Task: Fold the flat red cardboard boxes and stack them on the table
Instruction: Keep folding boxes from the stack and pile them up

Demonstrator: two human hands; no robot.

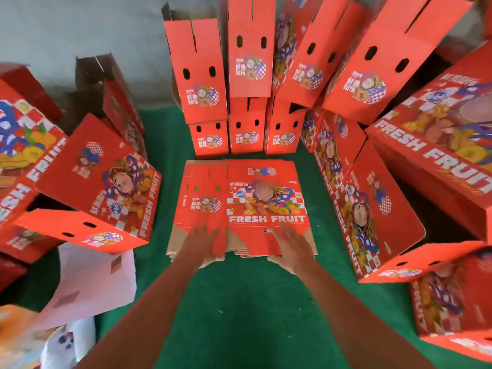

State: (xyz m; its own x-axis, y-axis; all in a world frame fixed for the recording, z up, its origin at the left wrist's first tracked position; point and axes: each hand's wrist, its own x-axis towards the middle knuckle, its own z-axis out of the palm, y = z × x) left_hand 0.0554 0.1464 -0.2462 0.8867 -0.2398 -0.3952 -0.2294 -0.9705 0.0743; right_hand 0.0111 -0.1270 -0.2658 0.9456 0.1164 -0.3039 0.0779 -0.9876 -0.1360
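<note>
A pile of flat red "FRESH FRUIT" cardboard boxes [255, 198] lies on the green table cover [239, 302] straight ahead. My left hand [202, 242] reaches over the pile's near left edge, fingers spread and blurred. My right hand [291, 246] lies at the near right edge, fingers straight over the top sheet, thumb under the edge. Whether either hand grips the sheet is unclear. Folded red boxes [247, 75] stand stacked upright behind the pile.
More folded red boxes are heaped at the left [98, 182] and at the right [372, 203]. White sheets [90, 278] lie at the near left. A grey wall [66, 27] is behind.
</note>
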